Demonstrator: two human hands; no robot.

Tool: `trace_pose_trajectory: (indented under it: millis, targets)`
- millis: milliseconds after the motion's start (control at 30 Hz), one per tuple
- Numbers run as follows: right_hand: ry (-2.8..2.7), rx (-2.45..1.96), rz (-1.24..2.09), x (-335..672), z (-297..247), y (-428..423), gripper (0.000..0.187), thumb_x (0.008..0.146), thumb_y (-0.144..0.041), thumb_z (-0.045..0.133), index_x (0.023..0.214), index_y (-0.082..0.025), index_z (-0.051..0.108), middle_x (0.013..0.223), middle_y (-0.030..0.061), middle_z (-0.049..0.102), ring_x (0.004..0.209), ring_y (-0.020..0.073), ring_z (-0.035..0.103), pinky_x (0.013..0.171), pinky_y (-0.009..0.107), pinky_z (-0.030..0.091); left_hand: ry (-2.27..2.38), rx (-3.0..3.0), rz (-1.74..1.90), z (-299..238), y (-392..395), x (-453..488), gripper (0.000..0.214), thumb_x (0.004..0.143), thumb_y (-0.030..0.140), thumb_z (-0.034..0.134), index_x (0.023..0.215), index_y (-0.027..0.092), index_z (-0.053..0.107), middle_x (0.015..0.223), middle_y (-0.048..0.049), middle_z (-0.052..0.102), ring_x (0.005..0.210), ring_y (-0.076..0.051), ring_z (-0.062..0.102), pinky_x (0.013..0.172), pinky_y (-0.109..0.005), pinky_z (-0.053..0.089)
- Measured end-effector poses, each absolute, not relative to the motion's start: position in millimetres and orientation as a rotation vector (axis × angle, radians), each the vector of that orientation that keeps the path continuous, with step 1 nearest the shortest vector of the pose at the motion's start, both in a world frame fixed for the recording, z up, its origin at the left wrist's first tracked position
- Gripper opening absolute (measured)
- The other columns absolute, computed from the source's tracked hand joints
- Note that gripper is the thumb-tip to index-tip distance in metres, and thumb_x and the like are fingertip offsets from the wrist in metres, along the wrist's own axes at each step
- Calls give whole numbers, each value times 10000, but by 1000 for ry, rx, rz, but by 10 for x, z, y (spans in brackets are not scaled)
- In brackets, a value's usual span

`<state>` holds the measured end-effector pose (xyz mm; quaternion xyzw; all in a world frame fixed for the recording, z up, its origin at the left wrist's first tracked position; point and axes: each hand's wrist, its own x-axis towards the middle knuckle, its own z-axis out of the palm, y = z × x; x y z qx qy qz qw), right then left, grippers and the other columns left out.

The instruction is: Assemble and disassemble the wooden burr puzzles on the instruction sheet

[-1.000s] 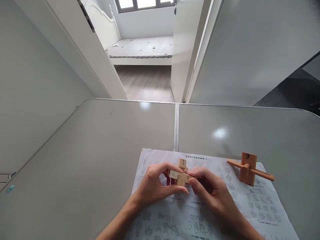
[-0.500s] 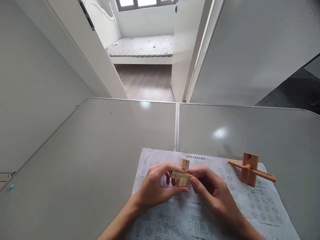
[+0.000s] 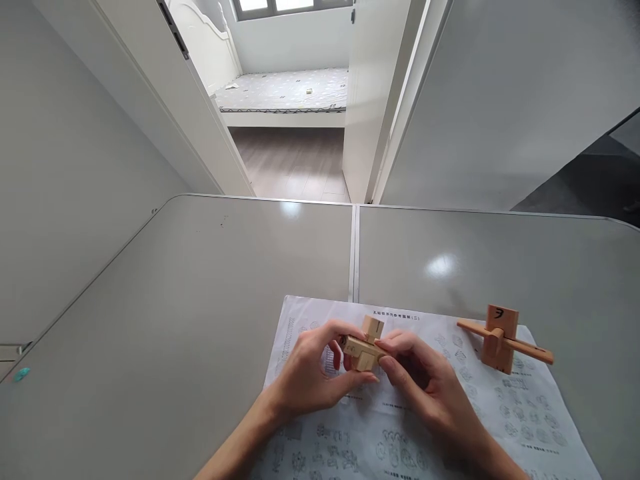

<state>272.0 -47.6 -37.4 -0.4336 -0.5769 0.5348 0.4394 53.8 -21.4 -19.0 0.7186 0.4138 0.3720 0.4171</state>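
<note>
Between my two hands is a small interlocking puzzle of pale wooden blocks point(image 3: 363, 351), with one block standing up at its far side and another crossing it. My left hand point(image 3: 317, 373) grips it from the left, forefinger along the top and thumb underneath. From the right, my right hand point(image 3: 425, 380) pinches the end of the crossing block between thumb and fingertips. Dark marks show on some block faces. Below the puzzle lies a printed instruction sheet point(image 3: 395, 407) with line drawings, partly covered by my hands and forearms.
A reddish-brown wooden puzzle point(image 3: 500, 338) with a crossing bar stands on the sheet's right side. The grey table point(image 3: 150, 320) has a metal seam point(image 3: 355, 253) down its middle. Beyond it are a doorway and a bed point(image 3: 285, 90). A small teal object point(image 3: 22, 375) is at the far left.
The pale wooden puzzle has tilted slightly, its upright block leaning a little to the right. Both hands keep nearly the same place and grip.
</note>
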Motion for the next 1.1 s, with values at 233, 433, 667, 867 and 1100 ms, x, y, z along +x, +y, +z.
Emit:
trace_pose_trajectory:
  millis: [233,433,667,867,1100]
  targets:
    - [-1431,-1044,1313,2698,-333,-464,158,1078,-338,616,953,-241,624,930,21,622,820,163,611,715,246,527,984,1701,861,-175,-230,537,530,868,199,824,1288,265,507,868,40,660,707,-110,618,684,-227,541]
    - [-1479,-1056,1287,2707,-360,-470,168,1088,-341,587,952,-242,595,930,26,595,778,167,569,661,262,491,935,1545,824,-182,-236,538,563,892,217,773,1290,276,380,852,39,599,707,-125,564,686,-258,529]
    - [-1501,-1094,1236,2713,-344,-474,277,1097,-376,558,861,-236,592,842,19,625,753,172,590,662,259,506,927,1609,810,-174,-241,529,516,891,195,754,1241,276,383,912,20,594,742,-124,568,697,-252,489]
    - [-1514,-1217,1261,2726,-420,-513,258,1038,-449,661,902,-231,644,806,20,666,697,172,603,561,256,460,936,1597,895,-178,-220,529,546,885,198,783,1336,244,477,848,30,642,756,-133,602,759,-269,525]
    - [-1502,-1244,1165,2708,-393,-503,238,1018,-453,685,943,-228,701,780,17,668,710,187,627,595,275,509,1086,1666,813,-155,-199,536,145,893,216,724,1033,204,689,811,14,688,711,-129,595,708,-259,479]
